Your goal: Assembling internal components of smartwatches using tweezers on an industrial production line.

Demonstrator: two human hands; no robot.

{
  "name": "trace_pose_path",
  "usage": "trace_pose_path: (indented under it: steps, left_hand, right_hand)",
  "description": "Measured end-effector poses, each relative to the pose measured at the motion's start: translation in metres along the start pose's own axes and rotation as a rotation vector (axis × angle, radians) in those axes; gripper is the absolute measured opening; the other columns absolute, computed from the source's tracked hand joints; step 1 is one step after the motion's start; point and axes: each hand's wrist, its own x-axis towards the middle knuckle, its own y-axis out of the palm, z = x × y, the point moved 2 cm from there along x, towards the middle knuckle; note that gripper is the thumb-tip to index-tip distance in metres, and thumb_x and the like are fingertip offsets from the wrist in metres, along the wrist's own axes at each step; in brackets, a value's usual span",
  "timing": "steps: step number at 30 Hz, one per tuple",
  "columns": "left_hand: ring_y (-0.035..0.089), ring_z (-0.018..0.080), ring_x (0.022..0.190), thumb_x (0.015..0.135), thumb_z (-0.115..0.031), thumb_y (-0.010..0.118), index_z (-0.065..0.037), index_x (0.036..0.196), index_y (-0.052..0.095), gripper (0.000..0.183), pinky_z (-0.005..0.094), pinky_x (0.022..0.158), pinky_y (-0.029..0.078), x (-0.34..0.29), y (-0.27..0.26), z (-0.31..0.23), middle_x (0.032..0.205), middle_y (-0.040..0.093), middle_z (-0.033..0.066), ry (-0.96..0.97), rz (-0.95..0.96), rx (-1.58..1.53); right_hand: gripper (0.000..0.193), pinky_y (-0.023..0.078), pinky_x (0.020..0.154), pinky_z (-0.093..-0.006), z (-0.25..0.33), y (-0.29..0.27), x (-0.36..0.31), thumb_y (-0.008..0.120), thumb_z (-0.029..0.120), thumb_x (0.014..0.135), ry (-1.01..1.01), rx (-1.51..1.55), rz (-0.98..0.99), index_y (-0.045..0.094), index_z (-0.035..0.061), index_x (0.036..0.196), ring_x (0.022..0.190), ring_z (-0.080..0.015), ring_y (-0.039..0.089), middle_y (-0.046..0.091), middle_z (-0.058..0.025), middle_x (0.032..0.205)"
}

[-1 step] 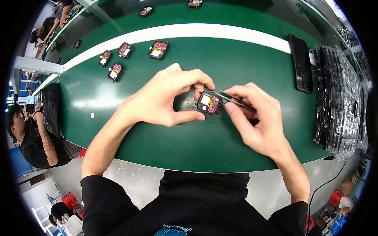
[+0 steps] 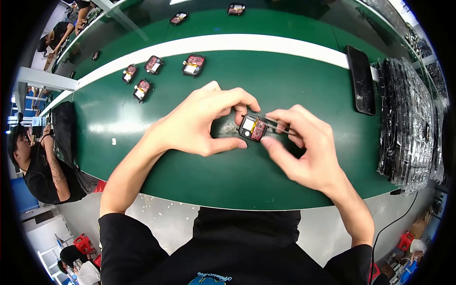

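A small black-cased smartwatch body (image 2: 246, 133), its red circuit board, white part and yellow strip showing, lies before me on the green table. My left hand (image 2: 202, 124) curves round its left side, with fingers at its upper edge and the thumb by its lower left corner. Thin metal tweezers (image 2: 280, 128) are pinched in my right hand (image 2: 308, 151), their tips reaching the case's right edge. The right thumb comes close to the lower right corner of the case; whether it touches is unclear.
Several similar open watch bodies (image 2: 194, 65) lie at the far left. A black phone-like slab (image 2: 361, 80) and a stack of clear-wrapped black pieces (image 2: 409, 126) are on the right. A white strip (image 2: 228, 42) crosses behind. Another person (image 2: 45, 168) sits at far left.
My right hand has shifted slightly left, and its thumb is closer to the watch body. The tweezers now sit differently in the fingers. The left hand keeps its hold.
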Motion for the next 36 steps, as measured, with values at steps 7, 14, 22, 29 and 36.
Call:
trace_pose_path:
  steps: [7, 14, 22, 29, 36]
  left_hand:
    - [0.046, 0.0142, 0.077, 0.076, -0.005, 0.089, -0.011, 0.139, 0.07, 0.066, 0.0334, 0.085, 0.038, 0.004, -0.007, -0.013, 0.1, 0.073, -0.0017, -0.045, 0.071, -0.048]
    - [0.063, 0.0128, 0.084, 0.092, -0.011, 0.086, -0.005, 0.127, 0.075, 0.037, 0.0332, 0.082, 0.053, 0.04, -0.039, -0.006, 0.105, 0.078, 0.003, -0.133, -0.033, -0.124]
    - [0.062, 0.0352, 0.14, 0.099, -0.026, 0.082, -0.009, 0.148, 0.064, 0.055, 0.0468, 0.118, 0.05, 0.138, -0.065, 0.067, 0.148, 0.068, 0.0122, -0.042, -0.307, 0.574]
    - [0.063, 0.038, 0.13, 0.107, -0.016, 0.072, -0.007, 0.144, 0.064, 0.038, 0.05, 0.109, 0.056, 0.171, -0.059, 0.09, 0.135, 0.069, 0.0159, -0.077, -0.338, 0.6]
    - [0.064, 0.0388, 0.128, 0.106, -0.012, 0.071, -0.004, 0.148, 0.06, 0.044, 0.0494, 0.11, 0.054, 0.172, -0.046, 0.068, 0.134, 0.066, 0.0182, 0.002, -0.257, 0.588]
  right_hand:
    - [0.043, 0.055, 0.058, -0.0438, 0.001, 0.009, 0.001, 0.091, 0.022, 0.083, -0.173, -0.249, -0.053, 0.074, 0.0033, 0.117, 0.069, -0.0295, 0.071, 0.065, -0.007, 0.098]
    - [0.04, 0.052, 0.056, -0.0426, 0.036, -0.049, -0.019, 0.091, 0.022, 0.081, -0.205, -0.262, -0.21, 0.069, 0.0035, 0.108, 0.063, -0.0294, 0.067, 0.064, -0.0085, 0.096]
    - [0.037, 0.051, 0.063, -0.0307, 0.067, -0.191, -0.037, 0.094, 0.017, 0.077, -0.062, -0.529, -0.645, 0.074, 0.0003, 0.103, 0.073, -0.0159, 0.066, 0.067, -0.0075, 0.086]
    - [0.046, 0.054, 0.071, -0.0335, -0.037, -0.388, -0.089, 0.092, 0.044, 0.083, 0.562, -0.752, -0.947, 0.082, 0.0005, 0.097, 0.069, -0.0157, 0.068, 0.073, -0.0077, 0.074]
    - [0.061, 0.062, 0.09, -0.0394, -0.127, -0.444, -0.091, 0.093, 0.058, 0.08, 0.71, -0.768, -0.753, 0.087, 0.0008, 0.102, 0.09, -0.0263, 0.082, 0.084, -0.0162, 0.091]
